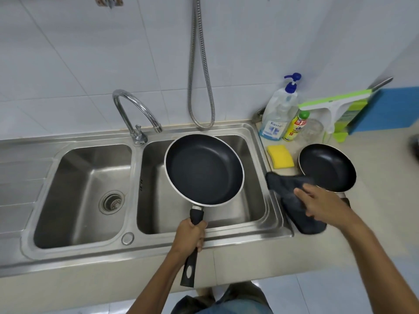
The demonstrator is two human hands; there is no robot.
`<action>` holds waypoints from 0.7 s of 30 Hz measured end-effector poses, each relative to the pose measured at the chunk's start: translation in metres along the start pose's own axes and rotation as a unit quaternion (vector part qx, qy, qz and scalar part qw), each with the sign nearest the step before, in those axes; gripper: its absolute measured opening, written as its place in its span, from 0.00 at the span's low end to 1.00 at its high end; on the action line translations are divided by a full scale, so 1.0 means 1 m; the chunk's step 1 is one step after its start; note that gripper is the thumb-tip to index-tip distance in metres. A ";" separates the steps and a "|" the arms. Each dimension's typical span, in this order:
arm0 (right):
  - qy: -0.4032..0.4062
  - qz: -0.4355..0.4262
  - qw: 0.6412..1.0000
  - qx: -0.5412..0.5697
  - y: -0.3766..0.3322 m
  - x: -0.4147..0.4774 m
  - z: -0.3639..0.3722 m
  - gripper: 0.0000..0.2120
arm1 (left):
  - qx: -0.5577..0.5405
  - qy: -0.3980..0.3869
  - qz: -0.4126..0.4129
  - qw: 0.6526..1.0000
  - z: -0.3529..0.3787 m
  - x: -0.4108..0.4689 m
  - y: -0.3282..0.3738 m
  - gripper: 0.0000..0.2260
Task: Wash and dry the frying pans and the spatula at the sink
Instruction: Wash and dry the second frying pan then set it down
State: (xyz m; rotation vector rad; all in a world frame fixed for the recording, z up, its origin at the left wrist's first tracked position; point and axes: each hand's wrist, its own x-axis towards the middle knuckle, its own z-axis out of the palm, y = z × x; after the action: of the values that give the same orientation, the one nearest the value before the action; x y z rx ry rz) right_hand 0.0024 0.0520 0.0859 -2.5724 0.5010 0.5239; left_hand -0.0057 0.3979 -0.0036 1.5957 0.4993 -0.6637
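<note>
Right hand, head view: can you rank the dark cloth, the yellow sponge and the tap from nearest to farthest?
1. Dark cloth, touching the right hand on the counter.
2. Yellow sponge, behind the cloth.
3. Tap, far left, behind the sink.

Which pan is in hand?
The larger pan: left hand grips its handle over the sink; the smaller pan sits on the counter.
</note>
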 end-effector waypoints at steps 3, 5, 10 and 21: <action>-0.004 0.066 0.994 -0.086 0.035 0.014 0.067 0.26 | 0.005 -0.004 0.010 1.000 0.005 -0.001 0.004 0.07; 0.024 0.081 0.992 -0.098 0.046 0.014 0.099 0.22 | 0.008 -0.008 0.014 1.000 0.008 -0.003 0.004 0.07; 0.021 0.109 0.984 -0.136 0.044 0.013 0.100 0.26 | -0.005 -0.015 0.020 1.000 0.016 -0.005 0.004 0.08; -0.145 0.036 0.915 0.375 -0.130 -0.092 0.147 0.22 | -0.026 0.023 0.075 0.997 0.044 -0.011 0.010 0.21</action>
State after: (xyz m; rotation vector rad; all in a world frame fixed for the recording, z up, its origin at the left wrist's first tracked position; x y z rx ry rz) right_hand -0.0611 0.2564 0.0535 -1.7163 0.5562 0.5838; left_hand -0.0126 0.3534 0.0089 1.5847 0.4227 -0.4969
